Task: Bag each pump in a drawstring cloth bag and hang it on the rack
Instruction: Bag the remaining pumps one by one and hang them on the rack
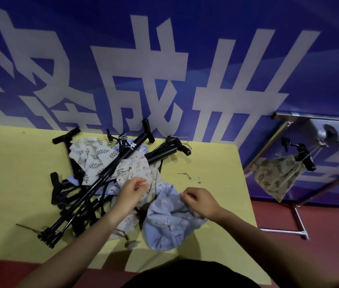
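I have the right grip (197, 201) pinching the blue bag (168, 223) on the counter (14, 183), the left grip (132, 190) pinching cloth beside it; pumps (110, 173) lie heaped just left.

An indoor sports or event hall: a blue banner wall (185, 48) with large white characters, red floor (320, 215), yellow table (8, 183), metal rack (289, 142).

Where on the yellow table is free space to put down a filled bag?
Bare yellow table lies left of the black pumps, and near the right edge beyond the small metal needles. The middle is crowded with pumps and cloth bags under both hands.
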A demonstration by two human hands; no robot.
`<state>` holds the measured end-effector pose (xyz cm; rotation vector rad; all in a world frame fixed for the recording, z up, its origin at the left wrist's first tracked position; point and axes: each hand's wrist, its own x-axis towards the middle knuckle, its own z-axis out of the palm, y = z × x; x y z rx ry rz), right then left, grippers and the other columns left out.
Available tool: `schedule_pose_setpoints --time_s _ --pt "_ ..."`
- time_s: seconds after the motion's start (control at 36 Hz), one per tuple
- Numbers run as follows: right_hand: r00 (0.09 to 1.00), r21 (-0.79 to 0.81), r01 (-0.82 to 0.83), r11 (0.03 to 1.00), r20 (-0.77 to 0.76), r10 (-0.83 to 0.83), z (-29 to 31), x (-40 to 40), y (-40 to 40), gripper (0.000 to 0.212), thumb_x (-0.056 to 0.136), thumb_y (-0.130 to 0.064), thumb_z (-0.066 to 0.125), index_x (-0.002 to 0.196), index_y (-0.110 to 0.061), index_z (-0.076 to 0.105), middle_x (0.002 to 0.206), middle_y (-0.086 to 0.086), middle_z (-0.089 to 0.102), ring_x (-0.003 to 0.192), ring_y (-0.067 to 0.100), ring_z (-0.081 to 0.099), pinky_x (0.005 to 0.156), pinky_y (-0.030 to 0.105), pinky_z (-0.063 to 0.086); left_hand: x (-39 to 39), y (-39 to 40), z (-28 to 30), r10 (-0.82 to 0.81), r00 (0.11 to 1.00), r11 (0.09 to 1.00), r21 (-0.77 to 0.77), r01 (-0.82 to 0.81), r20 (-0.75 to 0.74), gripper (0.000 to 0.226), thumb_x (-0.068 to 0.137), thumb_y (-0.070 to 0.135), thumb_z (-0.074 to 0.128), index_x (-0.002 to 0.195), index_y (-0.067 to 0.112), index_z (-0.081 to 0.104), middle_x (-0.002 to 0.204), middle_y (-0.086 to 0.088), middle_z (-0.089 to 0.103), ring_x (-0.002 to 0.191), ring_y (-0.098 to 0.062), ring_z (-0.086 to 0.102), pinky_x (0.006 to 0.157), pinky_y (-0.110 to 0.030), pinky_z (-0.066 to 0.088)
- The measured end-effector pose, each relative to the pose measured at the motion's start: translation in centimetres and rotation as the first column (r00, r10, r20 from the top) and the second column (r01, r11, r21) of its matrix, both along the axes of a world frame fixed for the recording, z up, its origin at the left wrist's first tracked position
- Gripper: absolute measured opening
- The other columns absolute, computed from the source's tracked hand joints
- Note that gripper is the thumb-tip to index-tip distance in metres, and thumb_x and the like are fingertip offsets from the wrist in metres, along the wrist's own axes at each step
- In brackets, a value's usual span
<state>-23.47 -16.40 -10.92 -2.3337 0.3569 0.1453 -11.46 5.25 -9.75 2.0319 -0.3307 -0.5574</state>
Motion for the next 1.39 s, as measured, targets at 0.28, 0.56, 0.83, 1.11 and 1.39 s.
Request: schedule_pose_setpoints --time_s 0.28,0.56,0.83,1.11,1.39 --pt "0.999 0.146 -0.012 0.989 -0.047 0.019 -0.1 5.3 1.5 0.037 0.102 -0.026 0.044 0.087 -0.003 0.069 0.070 -0.010 0.060 0.063 0.006 0.053 0.067 0.029 0.041 12.1 5.8 -3.1 0.100 0.973 0.793 0.574 -0.205 0.209 0.058 0.092 0.049 0.053 0.131 0.006 0.047 0.126 -0.018 0.053 0.115 -0.037 0.051 0.090 -0.044 0.048" --pt "0.996 0.236 0.064 0.970 -0.081 -0.046 -1.0 6.3 1.2 0.030 0.098 -0.014 0.042 0.083 -0.011 0.068 0.071 -0.005 0.063 0.068 0.021 0.062 0.067 0.036 0.050 11.5 6.3 -3.6 0.027 0.980 0.862 0.492 -0.122 0.196 0.045 0.095 0.055 0.041 0.107 0.015 0.055 0.083 -0.005 0.064 0.072 -0.022 0.061 0.060 -0.034 0.048" --pt "0.940 0.340 0.278 0.898 0.095 -0.327 3.4 8.6 -0.7 0.029 0.098 -0.026 0.050 0.125 -0.014 0.055 0.084 -0.004 0.056 0.081 0.018 0.057 0.071 0.032 0.045 10.1 5.2 2.3 0.015 0.955 0.963 0.254 -0.094 0.297 0.036 0.093 0.056 0.046 0.110 0.027 0.059 0.083 -0.002 0.067 0.074 -0.022 0.063 0.067 -0.039 0.050" --pt "0.648 0.420 0.588 0.691 0.267 -0.714 8.8 10.3 -6.1 0.093 0.080 -0.062 0.064 0.149 -0.013 0.026 0.144 0.010 0.039 0.130 0.026 0.042 0.106 0.043 0.039 7.1 1.1 8.6 -0.200 0.906 0.956 0.276 0.097 0.372 0.037 0.098 0.045 0.042 0.126 0.026 0.057 0.103 0.009 0.059 0.096 -0.017 0.061 0.088 -0.040 0.050" --pt "0.761 0.543 0.522 0.658 0.053 -0.647 9.0 5.5 -9.7 0.044 0.083 -0.056 0.062 0.072 -0.014 0.055 0.057 0.002 0.052 0.052 0.016 0.045 0.052 0.029 0.033 5.8 -0.7 9.7 -0.426 0.832 0.843 0.490 0.221 0.356 0.041 0.099 0.049 0.037 0.119 0.023 0.062 0.093 -0.004 0.068 0.081 -0.017 0.061 0.076 -0.036 0.048"
